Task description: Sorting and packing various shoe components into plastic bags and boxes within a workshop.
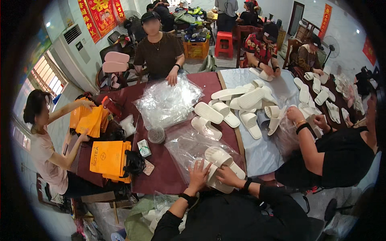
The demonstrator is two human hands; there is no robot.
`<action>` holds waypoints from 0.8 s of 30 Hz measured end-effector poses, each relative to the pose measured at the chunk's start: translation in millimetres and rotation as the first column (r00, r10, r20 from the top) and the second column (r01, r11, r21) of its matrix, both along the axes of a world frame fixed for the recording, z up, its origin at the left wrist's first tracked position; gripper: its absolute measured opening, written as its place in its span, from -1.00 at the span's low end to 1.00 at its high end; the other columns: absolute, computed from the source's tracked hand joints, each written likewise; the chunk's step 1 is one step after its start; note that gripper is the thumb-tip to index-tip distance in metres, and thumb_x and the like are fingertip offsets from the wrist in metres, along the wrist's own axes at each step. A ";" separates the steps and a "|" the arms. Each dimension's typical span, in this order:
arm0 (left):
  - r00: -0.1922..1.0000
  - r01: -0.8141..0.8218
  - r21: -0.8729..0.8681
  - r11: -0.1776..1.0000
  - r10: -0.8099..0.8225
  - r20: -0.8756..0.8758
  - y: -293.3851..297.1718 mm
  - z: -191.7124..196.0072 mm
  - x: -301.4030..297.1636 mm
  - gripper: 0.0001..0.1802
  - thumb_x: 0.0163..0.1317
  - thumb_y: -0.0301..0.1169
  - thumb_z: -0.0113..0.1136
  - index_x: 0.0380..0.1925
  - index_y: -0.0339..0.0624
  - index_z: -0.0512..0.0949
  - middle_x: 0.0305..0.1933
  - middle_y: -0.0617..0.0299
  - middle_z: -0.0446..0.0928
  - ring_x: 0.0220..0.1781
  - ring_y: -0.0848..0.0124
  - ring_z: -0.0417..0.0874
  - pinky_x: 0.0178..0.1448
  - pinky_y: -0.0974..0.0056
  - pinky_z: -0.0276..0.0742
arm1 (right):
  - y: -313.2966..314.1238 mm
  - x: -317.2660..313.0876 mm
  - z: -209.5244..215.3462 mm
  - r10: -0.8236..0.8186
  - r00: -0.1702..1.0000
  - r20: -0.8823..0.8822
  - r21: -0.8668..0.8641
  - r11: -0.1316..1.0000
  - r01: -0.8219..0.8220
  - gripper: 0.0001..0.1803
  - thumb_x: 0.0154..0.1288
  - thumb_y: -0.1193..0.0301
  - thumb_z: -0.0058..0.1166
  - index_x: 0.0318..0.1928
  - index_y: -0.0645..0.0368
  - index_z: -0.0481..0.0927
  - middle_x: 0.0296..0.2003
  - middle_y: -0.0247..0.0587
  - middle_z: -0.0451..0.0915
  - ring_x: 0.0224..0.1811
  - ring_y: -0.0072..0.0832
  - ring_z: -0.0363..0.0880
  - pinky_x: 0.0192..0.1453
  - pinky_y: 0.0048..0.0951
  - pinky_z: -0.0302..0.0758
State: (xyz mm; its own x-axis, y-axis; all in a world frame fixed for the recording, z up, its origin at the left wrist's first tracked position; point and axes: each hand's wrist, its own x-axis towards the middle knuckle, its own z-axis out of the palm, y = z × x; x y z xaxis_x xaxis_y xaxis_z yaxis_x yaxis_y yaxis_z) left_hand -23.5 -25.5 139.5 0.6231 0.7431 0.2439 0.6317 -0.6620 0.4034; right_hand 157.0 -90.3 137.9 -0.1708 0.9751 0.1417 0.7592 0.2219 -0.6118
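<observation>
In front of me a pair of white slide slippers (219, 156) lies beside and partly over a clear plastic bag (183, 142). My left hand (198, 176) grips the left edge of the nearer slipper, its fingers lying along the side next to the bag. With curled fingers my right hand (228, 176) holds the same slipper from the right; its fingertips are partly hidden. Just beyond the bag rests another pair of white slippers (206, 127). Whether any slipper is inside the bag I cannot tell.
A stack of clear bags (167, 100) lies at the far side under a co-worker's hand. Orange pouches (108, 158) are piled left, near a tissue packet (143, 148) and round tub (156, 135). More white slippers (251, 98) heap at right, where another person handles plastic.
</observation>
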 end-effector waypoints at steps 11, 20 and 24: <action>0.934 0.334 0.009 0.943 -0.332 0.134 -10.9 13.5 2.5 -0.50 0.08 -0.25 0.07 0.09 0.38 0.33 0.34 0.16 0.01 0.31 -0.07 0.02 0.18 -0.35 -0.16 | 37.7 -21.1 -42.2 -0.254 0.965 0.068 0.028 0.967 0.253 -0.54 0.05 0.26 0.02 -0.07 0.29 0.38 -0.21 0.15 0.39 -0.14 0.00 0.36 -0.09 -0.13 0.34; 0.917 -0.252 -0.626 0.738 0.389 0.090 -10.3 31.6 -5.1 -0.25 0.13 -0.54 -0.17 0.30 0.05 -0.22 0.01 -0.22 0.24 -0.05 -0.16 0.34 0.00 0.03 0.31 | 66.5 -46.2 -19.6 -0.487 0.868 -0.100 0.022 0.871 0.491 -0.46 0.08 0.20 -0.05 0.01 0.32 0.33 -0.12 0.20 0.35 -0.04 0.07 0.27 -0.01 0.02 0.22; 0.972 -0.123 -0.594 0.795 0.217 0.089 -13.0 6.7 -11.3 -0.22 0.15 -0.59 -0.25 0.30 0.13 -0.32 -0.43 -0.04 0.53 -0.48 -0.02 0.56 -0.29 0.14 0.50 | 79.8 -49.8 -20.8 -0.521 0.848 0.100 -0.010 0.851 0.525 -0.42 0.10 0.18 -0.10 0.07 0.31 0.29 -0.03 0.20 0.31 0.07 0.10 0.19 0.10 0.03 0.13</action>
